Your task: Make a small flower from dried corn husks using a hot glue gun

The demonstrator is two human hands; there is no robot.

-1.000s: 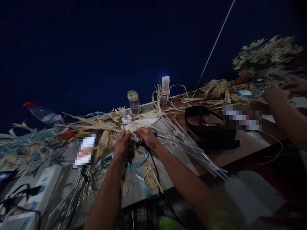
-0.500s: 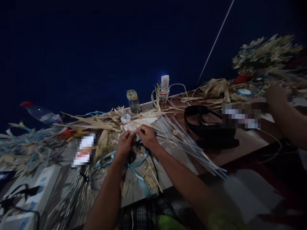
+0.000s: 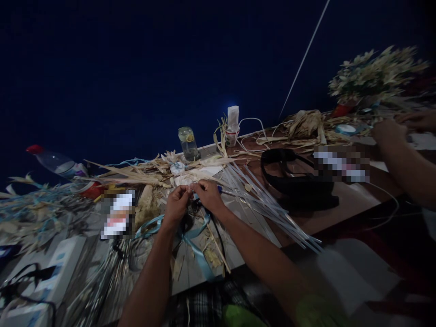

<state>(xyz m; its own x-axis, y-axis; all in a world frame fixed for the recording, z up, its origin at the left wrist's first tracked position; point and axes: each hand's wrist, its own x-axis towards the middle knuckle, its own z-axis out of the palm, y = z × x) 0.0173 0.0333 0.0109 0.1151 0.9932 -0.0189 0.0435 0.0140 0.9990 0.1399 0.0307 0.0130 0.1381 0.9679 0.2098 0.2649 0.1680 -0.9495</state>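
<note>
Cluttered tbl (image 3: pixel 354 196) — L hand (image 3: pixel 177 203), R hand (image 3: pixel 209 196) pinched close together.

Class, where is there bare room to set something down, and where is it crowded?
Bare brown tabletop shows between the black looped band and white cable. Dried husks, blue ribbon and clear tubes crowd around the left hand and right hand.

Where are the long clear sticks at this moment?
In the head view, the clear sticks lie just right of centre, slanting between the person's right hand and the black headband-like device.
</note>
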